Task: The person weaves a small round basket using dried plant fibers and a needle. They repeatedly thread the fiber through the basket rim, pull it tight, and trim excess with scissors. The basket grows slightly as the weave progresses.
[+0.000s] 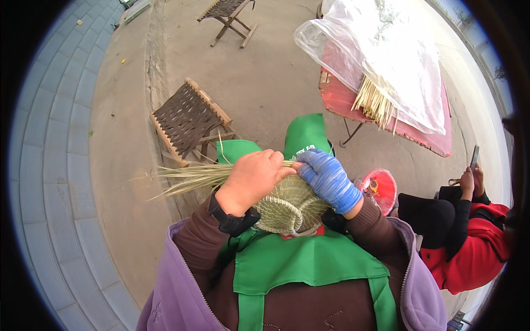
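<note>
A partly woven basket (281,207) of greenish plant strands rests on my lap over the green apron (306,265), with a curved, wrapped rim facing me. My bare left hand (256,178) grips a bundle of long dry strands (194,176) at the basket's far edge; their loose ends fan out to the left. My right hand (327,178), in a blue knitted glove with bare fingertips, pinches the same bundle just right of the left thumb. The fingertips of both hands nearly meet. The palms and the basket's far underside are hidden.
A folding stool (186,120) with a woven seat stands ahead left, another (227,8) farther off. A red table (339,91) ahead right holds cut straw (372,101) under plastic sheeting (397,62). A pink bin (383,190) is right of my knees. A person (459,244) sits at right holding a phone (474,157).
</note>
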The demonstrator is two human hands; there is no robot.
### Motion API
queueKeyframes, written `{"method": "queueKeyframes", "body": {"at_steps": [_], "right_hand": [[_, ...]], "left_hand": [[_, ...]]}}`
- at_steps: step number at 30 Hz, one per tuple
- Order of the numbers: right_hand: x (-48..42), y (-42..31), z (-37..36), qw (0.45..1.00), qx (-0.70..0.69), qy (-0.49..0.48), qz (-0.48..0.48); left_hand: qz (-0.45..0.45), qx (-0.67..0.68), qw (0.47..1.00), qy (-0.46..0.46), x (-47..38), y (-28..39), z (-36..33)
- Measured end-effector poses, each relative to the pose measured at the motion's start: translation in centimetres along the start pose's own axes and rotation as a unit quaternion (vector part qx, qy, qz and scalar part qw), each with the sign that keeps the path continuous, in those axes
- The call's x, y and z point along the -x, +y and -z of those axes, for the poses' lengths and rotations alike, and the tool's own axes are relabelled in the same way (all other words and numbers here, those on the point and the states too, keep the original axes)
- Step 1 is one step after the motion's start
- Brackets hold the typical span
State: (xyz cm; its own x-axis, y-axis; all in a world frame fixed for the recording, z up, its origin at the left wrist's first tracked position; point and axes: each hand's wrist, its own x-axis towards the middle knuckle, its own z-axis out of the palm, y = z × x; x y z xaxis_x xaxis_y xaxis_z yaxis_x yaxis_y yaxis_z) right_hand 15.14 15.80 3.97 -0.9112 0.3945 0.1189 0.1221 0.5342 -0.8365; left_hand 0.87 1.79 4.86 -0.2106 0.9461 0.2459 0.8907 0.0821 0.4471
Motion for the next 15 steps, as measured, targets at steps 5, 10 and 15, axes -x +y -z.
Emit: {"method": "queueKeyframes", "body": {"at_steps": [5,10,15], "right_hand": [[0.0,0.9,-0.6,0.998,-0.043,-0.024,0.033],[0.1,1.0,-0.3,0.998,-0.011,-0.060,0.018],[-0.5,1.5,2.0,0.988,-0.155,-0.014,0.004]], "left_hand": [[0.009,0.059,0.997,0.045,1.1,0.1,-0.3],[0.104,0.231,0.966,0.048,1.9,0.4,-1.1],[0.121,0.233,0.964,0.040,1.9,0.4,-0.2]]}}
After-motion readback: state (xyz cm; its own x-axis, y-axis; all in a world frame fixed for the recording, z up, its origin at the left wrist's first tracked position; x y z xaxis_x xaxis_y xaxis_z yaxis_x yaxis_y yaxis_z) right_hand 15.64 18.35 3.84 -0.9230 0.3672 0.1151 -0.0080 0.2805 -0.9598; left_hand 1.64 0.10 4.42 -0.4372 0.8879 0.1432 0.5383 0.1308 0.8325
